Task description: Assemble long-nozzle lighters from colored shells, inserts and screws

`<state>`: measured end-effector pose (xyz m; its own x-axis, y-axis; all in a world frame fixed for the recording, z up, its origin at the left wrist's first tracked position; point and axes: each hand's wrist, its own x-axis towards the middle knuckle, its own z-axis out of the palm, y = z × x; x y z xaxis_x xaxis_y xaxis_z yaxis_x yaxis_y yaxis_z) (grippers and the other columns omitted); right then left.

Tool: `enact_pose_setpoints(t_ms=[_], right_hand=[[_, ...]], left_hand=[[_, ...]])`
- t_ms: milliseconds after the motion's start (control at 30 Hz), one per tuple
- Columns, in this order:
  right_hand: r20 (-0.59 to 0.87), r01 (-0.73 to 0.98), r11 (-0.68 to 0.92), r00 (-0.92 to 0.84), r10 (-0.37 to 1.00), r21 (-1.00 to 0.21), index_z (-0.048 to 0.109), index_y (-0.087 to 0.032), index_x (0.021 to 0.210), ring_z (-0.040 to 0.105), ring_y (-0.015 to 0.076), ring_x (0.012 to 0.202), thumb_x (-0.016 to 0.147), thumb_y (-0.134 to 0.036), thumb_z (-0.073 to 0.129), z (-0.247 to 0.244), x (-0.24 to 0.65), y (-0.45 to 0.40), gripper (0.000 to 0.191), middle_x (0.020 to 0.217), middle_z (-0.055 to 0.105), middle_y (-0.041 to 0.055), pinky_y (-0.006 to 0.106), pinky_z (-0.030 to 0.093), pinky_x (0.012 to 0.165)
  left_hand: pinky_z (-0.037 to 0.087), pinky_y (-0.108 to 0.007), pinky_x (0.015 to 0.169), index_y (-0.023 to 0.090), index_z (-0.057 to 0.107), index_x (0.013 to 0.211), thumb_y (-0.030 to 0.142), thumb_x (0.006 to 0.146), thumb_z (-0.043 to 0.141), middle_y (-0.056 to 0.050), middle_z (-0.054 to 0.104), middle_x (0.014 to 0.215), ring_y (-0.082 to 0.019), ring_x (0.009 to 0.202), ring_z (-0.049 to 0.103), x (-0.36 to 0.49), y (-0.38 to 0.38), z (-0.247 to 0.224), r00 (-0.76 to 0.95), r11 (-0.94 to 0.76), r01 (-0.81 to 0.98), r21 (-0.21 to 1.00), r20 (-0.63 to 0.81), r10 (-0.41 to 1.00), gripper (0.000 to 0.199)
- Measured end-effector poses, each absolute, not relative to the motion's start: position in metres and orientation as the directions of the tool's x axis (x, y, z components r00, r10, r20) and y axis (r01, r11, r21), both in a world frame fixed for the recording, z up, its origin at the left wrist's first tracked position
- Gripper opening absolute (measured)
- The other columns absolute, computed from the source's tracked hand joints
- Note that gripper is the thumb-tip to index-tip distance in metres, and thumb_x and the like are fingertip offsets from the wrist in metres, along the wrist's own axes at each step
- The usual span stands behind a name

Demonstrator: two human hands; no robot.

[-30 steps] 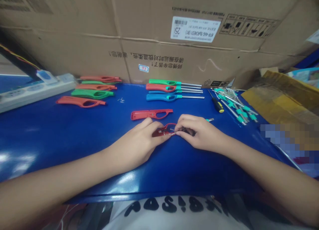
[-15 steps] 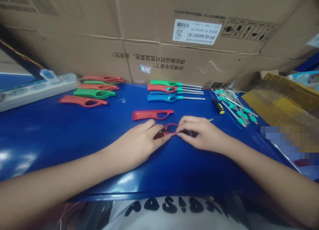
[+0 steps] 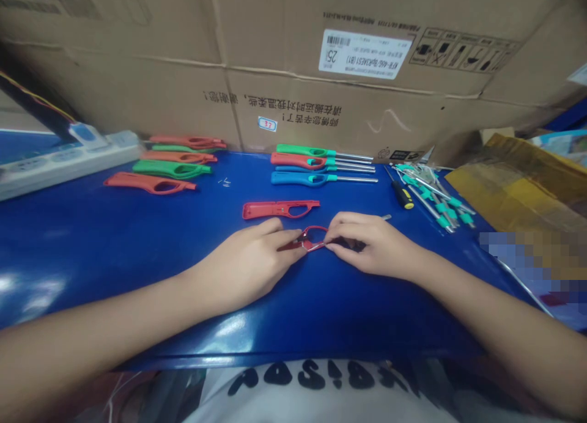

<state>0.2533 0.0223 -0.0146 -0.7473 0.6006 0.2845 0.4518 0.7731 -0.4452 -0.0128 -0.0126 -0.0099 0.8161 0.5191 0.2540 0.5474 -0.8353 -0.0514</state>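
Observation:
Between my hands, low over the blue table, is a red lighter casing half [image 3: 316, 230] with a looped trigger opening. My left hand [image 3: 254, 252] is closed around its handle end, covering most of it. The thumb and fingers of my right hand [image 3: 367, 239] pinch the other end, by the loop. A metal tip [image 3: 387, 217] shows just beyond my right hand; the rest is hidden under the palm. Right behind my hands lies a second red casing half [image 3: 280, 209], hollow side up, touched by neither hand.
Several orange and green casings [image 3: 151, 183] lie at the back left by a white power strip [image 3: 68, 160]. Lighters with metal barrels [image 3: 302, 178] sit at the back centre. A screwdriver [image 3: 403, 195] and green-collared metal tubes [image 3: 431, 197] are at right. Behind stands a cardboard box [image 3: 275, 44].
My left hand has shifted slightly left and down along the red casing half, uncovering a little more of it by the loop. My right hand keeps its pinch nearly unmoved.

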Motion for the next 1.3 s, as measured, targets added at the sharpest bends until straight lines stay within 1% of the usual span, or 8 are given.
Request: enact_pose_setpoints(t_ms=[100, 233, 400, 500, 733, 967, 1100, 1300], right_hand=[[0.285, 0.456, 0.789, -0.758, 0.587, -0.412, 0.071, -0.019, 0.101, 0.066, 0.0151, 0.084, 0.096, -0.02, 0.058, -0.0147, 0.2545, 0.0215, 0.014, 0.101, 0.068, 0.0063, 0.028, 0.052, 0.076], [0.269, 0.469, 0.804, -0.774, 0.574, -0.365, 0.07, -0.02, 0.104, 0.067, 0.0149, 0.085, 0.095, -0.021, 0.058, -0.0138, 0.2565, 0.0207, 0.015, 0.105, 0.068, 0.0061, 0.028, 0.052, 0.075], [0.285, 0.436, 0.8, -0.772, 0.568, -0.412, 0.069, -0.02, 0.105, 0.067, 0.0151, 0.088, 0.095, -0.02, 0.059, -0.0127, 0.2572, 0.0211, 0.015, 0.104, 0.068, 0.0064, 0.028, 0.053, 0.078], [0.285, 0.434, 0.8, -0.773, 0.566, -0.414, 0.069, -0.02, 0.107, 0.067, 0.015, 0.09, 0.095, -0.02, 0.058, -0.013, 0.2581, 0.0216, 0.016, 0.106, 0.068, 0.0065, 0.028, 0.053, 0.079], [0.267, 0.468, 0.811, -0.78, 0.566, -0.351, 0.069, -0.022, 0.109, 0.067, 0.0148, 0.087, 0.096, -0.023, 0.057, -0.0135, 0.2593, 0.0214, 0.018, 0.107, 0.068, 0.0058, 0.027, 0.052, 0.073], [0.255, 0.493, 0.812, -0.78, 0.571, -0.312, 0.069, -0.023, 0.109, 0.066, 0.0148, 0.086, 0.097, -0.025, 0.056, -0.0123, 0.258, 0.0208, 0.018, 0.11, 0.067, 0.0059, 0.027, 0.052, 0.073], [0.254, 0.485, 0.828, -0.794, 0.552, -0.281, 0.07, -0.023, 0.111, 0.067, 0.0152, 0.087, 0.098, -0.025, 0.055, -0.0115, 0.2584, 0.0206, 0.019, 0.11, 0.068, 0.0062, 0.027, 0.052, 0.073], [0.273, 0.473, 0.869, -0.825, 0.495, -0.144, 0.072, -0.022, 0.106, 0.068, 0.0146, 0.083, 0.099, -0.025, 0.053, -0.0095, 0.2589, 0.0185, 0.02, 0.107, 0.071, 0.0048, 0.026, 0.048, 0.066]], left_hand=[[0.058, -0.04, 0.089, 0.018, 0.068, 0.129, 0.014, 0.098, 0.052, -0.011, 0.068, 0.131, -0.026, 0.105, 0.062, -0.0128, -0.0113, -0.0104, 0.828, -0.841, 0.537, -0.067, 0.233, 0.51, 0.035], [0.058, -0.041, 0.09, 0.019, 0.068, 0.13, 0.014, 0.098, 0.053, -0.011, 0.068, 0.132, -0.027, 0.107, 0.063, -0.0138, -0.0111, -0.0118, 0.822, -0.834, 0.549, -0.055, 0.221, 0.526, 0.036], [0.059, -0.041, 0.089, 0.019, 0.069, 0.129, 0.015, 0.099, 0.052, -0.012, 0.068, 0.13, -0.027, 0.106, 0.063, -0.0132, -0.0119, -0.0116, 0.816, -0.833, 0.55, -0.051, 0.244, 0.524, 0.035], [0.059, -0.044, 0.089, 0.017, 0.071, 0.125, 0.014, 0.099, 0.051, -0.013, 0.069, 0.127, -0.028, 0.105, 0.064, -0.0126, -0.0113, -0.011, 0.813, -0.837, 0.544, -0.049, 0.275, 0.513, 0.033], [0.059, -0.044, 0.089, 0.018, 0.072, 0.124, 0.015, 0.099, 0.052, -0.014, 0.069, 0.126, -0.029, 0.106, 0.064, -0.0124, -0.0107, -0.0101, 0.809, -0.835, 0.548, -0.051, 0.283, 0.514, 0.033], [0.059, -0.045, 0.09, 0.018, 0.072, 0.123, 0.016, 0.099, 0.052, -0.013, 0.07, 0.125, -0.029, 0.105, 0.063, -0.0123, -0.0107, -0.0107, 0.812, -0.837, 0.544, -0.057, 0.285, 0.508, 0.032], [0.059, -0.045, 0.091, 0.018, 0.069, 0.127, 0.013, 0.098, 0.052, -0.013, 0.069, 0.127, -0.028, 0.109, 0.062, -0.0121, -0.0107, -0.0124, 0.799, -0.834, 0.551, -0.019, 0.301, 0.521, 0.034], [0.058, -0.047, 0.095, 0.022, 0.065, 0.133, 0.012, 0.099, 0.05, -0.01, 0.064, 0.135, -0.028, 0.113, 0.058, -0.011, -0.0109, -0.0138, 0.772, -0.817, 0.57, 0.084, 0.285, 0.568, 0.039]])
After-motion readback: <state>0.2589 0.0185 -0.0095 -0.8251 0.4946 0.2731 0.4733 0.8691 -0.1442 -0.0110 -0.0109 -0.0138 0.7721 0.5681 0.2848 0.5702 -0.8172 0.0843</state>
